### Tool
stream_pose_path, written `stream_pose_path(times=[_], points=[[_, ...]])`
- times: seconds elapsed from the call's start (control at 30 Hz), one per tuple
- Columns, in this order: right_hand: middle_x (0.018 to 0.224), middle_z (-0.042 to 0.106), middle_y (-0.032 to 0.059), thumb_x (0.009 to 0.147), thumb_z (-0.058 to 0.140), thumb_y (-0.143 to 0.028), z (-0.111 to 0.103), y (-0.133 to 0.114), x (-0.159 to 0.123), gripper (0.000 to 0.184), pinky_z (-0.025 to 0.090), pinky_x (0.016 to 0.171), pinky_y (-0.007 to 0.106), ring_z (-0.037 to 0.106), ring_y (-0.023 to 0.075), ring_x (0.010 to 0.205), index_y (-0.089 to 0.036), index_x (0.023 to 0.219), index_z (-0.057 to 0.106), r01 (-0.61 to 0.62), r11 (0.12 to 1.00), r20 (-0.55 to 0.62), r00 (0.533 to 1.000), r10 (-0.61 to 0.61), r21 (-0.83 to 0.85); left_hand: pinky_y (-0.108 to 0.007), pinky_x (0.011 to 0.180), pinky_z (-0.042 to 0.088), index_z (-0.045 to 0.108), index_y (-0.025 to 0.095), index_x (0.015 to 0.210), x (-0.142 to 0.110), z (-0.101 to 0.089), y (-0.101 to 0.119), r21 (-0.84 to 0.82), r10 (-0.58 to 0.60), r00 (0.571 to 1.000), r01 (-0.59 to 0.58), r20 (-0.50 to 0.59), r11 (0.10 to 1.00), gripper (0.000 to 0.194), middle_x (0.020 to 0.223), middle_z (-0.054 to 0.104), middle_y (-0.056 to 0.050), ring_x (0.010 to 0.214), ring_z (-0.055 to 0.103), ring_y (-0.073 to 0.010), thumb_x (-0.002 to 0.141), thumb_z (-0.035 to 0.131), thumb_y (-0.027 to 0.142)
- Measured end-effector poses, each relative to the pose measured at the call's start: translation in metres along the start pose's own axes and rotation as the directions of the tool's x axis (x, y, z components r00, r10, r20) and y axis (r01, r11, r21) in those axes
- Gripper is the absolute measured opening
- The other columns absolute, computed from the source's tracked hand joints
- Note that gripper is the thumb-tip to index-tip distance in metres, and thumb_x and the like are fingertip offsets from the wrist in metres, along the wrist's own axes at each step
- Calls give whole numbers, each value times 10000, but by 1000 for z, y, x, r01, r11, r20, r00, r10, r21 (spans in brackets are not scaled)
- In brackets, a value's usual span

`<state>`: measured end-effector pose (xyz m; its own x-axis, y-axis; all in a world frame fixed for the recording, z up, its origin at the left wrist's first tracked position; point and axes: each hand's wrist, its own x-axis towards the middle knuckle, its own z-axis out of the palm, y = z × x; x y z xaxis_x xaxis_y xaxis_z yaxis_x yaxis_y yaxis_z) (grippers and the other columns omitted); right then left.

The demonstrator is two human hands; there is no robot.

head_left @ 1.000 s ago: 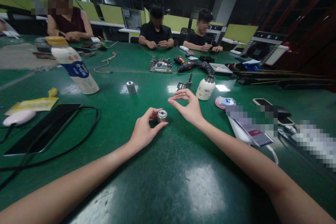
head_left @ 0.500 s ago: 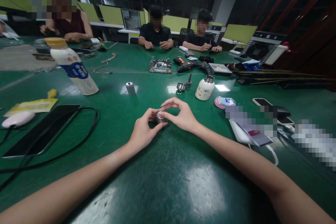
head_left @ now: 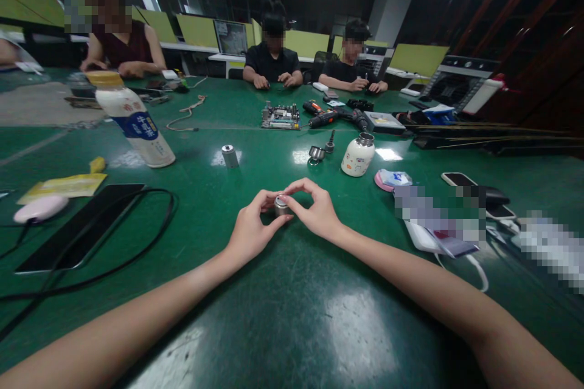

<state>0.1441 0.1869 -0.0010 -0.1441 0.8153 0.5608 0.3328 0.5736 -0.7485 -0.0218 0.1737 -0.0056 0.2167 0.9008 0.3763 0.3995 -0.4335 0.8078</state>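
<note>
In the head view, a small metal cylinder (head_left: 281,209) stands on the green table between my hands, its top partly covered by fingers. My left hand (head_left: 252,226) is closed round its side, thumb in front and fingers behind. From the right, the thumb and fingers of my right hand (head_left: 318,211) pinch at the cylinder's top rim. Farther off to the left stands a similar silver cylinder (head_left: 230,157). A cream thermos bottle without a lid (head_left: 358,157) is beyond my right hand, with a steel cup (head_left: 316,154) and a dark stopper-like part (head_left: 330,142) beside it.
To the left are a drink bottle (head_left: 137,124), a black tablet (head_left: 84,228) and a looping black cable (head_left: 171,213). A circuit board (head_left: 280,116) and power drills (head_left: 326,117) lie farther back. Phones (head_left: 460,180) and packets are at right. Several people sit across the table.
The view has shifted slightly, so things appear a little to the right and lower. My hands stay on the metal cylinder, with the right fingers slightly shifted at its top.
</note>
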Motion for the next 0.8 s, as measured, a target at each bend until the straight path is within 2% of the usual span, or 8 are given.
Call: stream_pose_path(times=[0.1, 0.23, 0.4, 0.47, 0.53, 0.63, 0.7, 0.8], points=[[991, 721, 36, 911, 617, -313, 4, 3, -10, 92, 489, 924, 394, 662, 205, 971, -243, 963, 647, 64, 994, -14, 998, -65, -90, -368, 839, 573, 593, 219, 978, 1, 0, 1, -13, -2, 1000, 2, -3, 1000, 253, 983, 734, -42, 882, 701, -209, 775, 698, 329], [1069, 705, 57, 885, 614, -304, 4, 1, -17, 170, 490, 921, 411, 650, 230, 1014, -251, 1046, 608, 128, 978, 9, 992, -128, -165, -360, 862, 568, 588, 215, 1011, 1, 1, 4, -38, -2, 1000, 2, -7, 999, 265, 1000, 737, -47, 911, 708, -210, 769, 667, 288], [1093, 694, 65, 832, 587, -233, 1, 0, -15, 232, 482, 954, 424, 646, 238, 1045, -245, 1062, 561, 148, 981, 29, 989, -146, -124, -404, 951, 522, 528, 210, 1194, -1, -1, 3, -84, -26, 1000, 27, 5, 996, 464, 1086, 727, -69, 1007, 690, -224, 735, 591, 192], [1119, 684, 71, 791, 560, -184, 0, 2, -15, 293, 475, 980, 427, 637, 238, 1077, -238, 1079, 542, 138, 986, 29, 990, -136, -88, -432, 971, 498, 539, 213, 1218, -1, -3, 1, -76, -19, 999, 17, -28, 997, 458, 1168, 696, -84, 1070, 659, -239, 760, 555, 211], [1175, 662, 81, 743, 554, -158, 0, 4, -15, 396, 472, 998, 429, 624, 239, 1107, -231, 1131, 521, 97, 992, 46, 995, -93, -85, -454, 980, 481, 597, 220, 1181, 1, -4, 0, -39, -15, 997, 12, -71, 999, 370, 1226, 659, -92, 1138, 615, -260, 821, 547, 291], [1230, 641, 104, 727, 613, -192, 1, 5, -16, 502, 462, 1009, 456, 613, 268, 1128, -214, 1216, 499, 32, 981, 151, 988, -2, -192, -480, 1047, 427, 710, 241, 1023, 5, -6, -1, 65, -4, 994, 10, -106, 998, 269, 1266, 626, -85, 1240, 534, -283, 865, 585, 420], [1188, 664, 110, 769, 650, -253, 3, 4, -16, 466, 458, 995, 471, 627, 284, 1098, -202, 1211, 515, 16, 962, 218, 975, 46, -274, -486, 1091, 383, 753, 256, 924, 9, -8, 0, 134, 25, 993, -9, -115, 991, 227, 1279, 624, -72, 1254, 511, -284, 853, 631, 435], [1070, 704, 88, 862, 637, -335, 5, 3, -16, 295, 481, 918, 426, 666, 261, 984, -207, 1115, 558, -6, 948, 241, 967, 87, -318, -478, 1088, 379, 779, 274, 861, 15, -12, 1, 192, 96, 987, -70, -130, 979, 187, 1220, 667, -52, 1192, 538, -274, 843, 670, 425]])
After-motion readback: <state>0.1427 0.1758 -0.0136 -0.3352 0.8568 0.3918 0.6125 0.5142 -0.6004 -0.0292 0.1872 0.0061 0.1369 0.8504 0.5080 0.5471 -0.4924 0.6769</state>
